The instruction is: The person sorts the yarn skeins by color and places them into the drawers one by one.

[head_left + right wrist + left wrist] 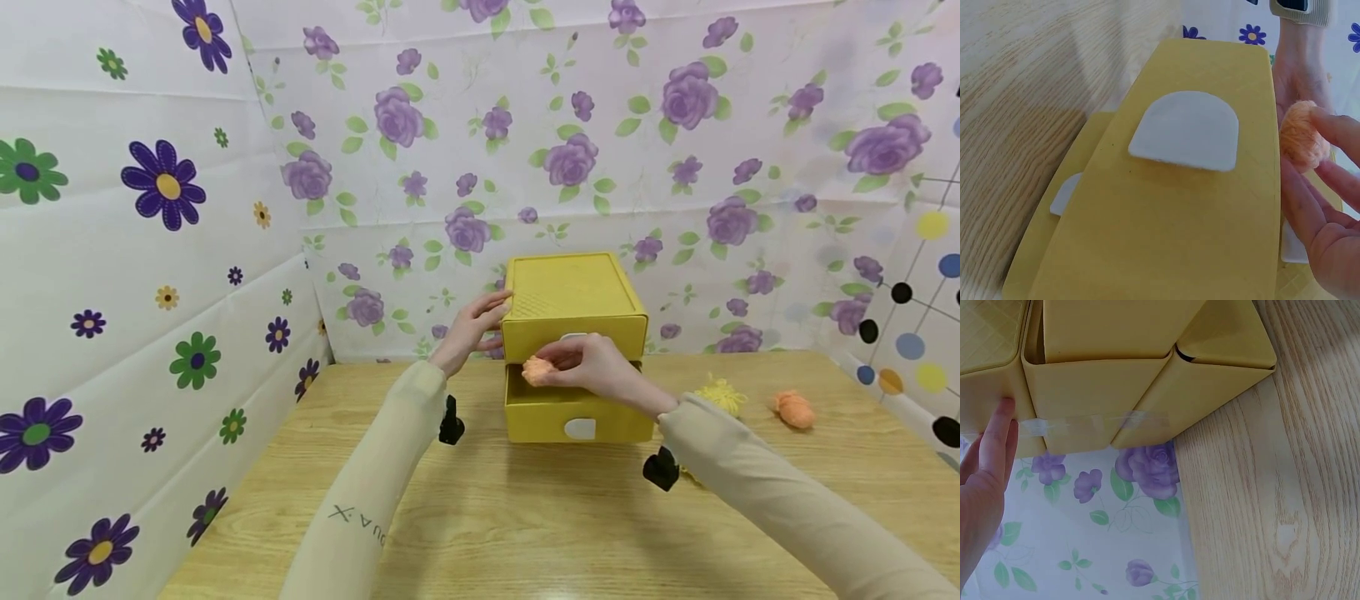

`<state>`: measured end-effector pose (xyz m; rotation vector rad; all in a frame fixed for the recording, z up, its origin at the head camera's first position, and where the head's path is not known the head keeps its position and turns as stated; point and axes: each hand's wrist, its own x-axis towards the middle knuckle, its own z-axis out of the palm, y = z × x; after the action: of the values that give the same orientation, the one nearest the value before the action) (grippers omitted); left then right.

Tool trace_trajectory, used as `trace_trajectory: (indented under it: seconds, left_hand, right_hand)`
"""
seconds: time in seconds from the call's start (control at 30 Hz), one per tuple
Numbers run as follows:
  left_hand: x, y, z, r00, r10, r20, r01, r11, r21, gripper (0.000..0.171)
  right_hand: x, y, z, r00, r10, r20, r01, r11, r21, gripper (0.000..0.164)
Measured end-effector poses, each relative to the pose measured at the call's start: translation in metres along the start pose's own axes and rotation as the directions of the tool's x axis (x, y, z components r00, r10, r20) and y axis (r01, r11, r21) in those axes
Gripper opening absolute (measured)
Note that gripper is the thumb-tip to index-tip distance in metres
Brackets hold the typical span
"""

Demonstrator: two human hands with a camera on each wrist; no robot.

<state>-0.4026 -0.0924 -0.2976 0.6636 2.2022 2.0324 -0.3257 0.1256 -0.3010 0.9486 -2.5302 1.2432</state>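
Note:
A yellow drawer cabinet stands on the table, with one drawer pulled out below the top one. That drawer's front carries a white rounded handle. Over its opening, my right hand pinches a small orange yarn ball between thumb and fingers; the right wrist view shows the yarn ball beside the drawer front. My left hand rests against the cabinet's left side with extended fingers, and in the left wrist view the fingertips touch its wall. The drawer's inside is mostly hidden.
To the right on the wooden table lie a yellow yarn bundle and an orange yarn skein. A bit of yellow yarn shows beneath my right forearm. Flower-patterned sheets stand behind and left. Clear tape crosses the cabinet's side.

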Motion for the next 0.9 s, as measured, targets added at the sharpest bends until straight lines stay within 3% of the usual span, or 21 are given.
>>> trace_trajectory:
  seconds: [0.17,0.53,0.73,0.9]
  left_hand:
    - [0.001,0.0,0.0,1.0,0.004,0.008,-0.004,1.0,0.012,0.041]
    - [0.002,0.001,0.002,1.0,0.012,0.003,-0.013,1.0,0.014,0.041]
    - [0.001,0.0,0.0,1.0,0.004,0.005,-0.004,1.0,-0.003,0.04]
    - [0.001,-0.001,0.0,1.0,0.006,0.01,-0.006,1.0,0.008,0.04]
  right_hand:
    - [-0.001,-0.001,0.0,1.0,0.008,0.005,-0.008,1.0,0.016,0.035]
    - [-0.006,-0.005,-0.008,0.998,0.064,0.008,-0.065,0.984,0.167,0.033]
    - [-0.013,-0.01,-0.019,0.996,0.09,0.014,-0.091,0.954,0.286,0.034]
    - [-0.021,-0.011,-0.033,0.997,0.078,-0.004,-0.073,0.946,0.317,0.036]
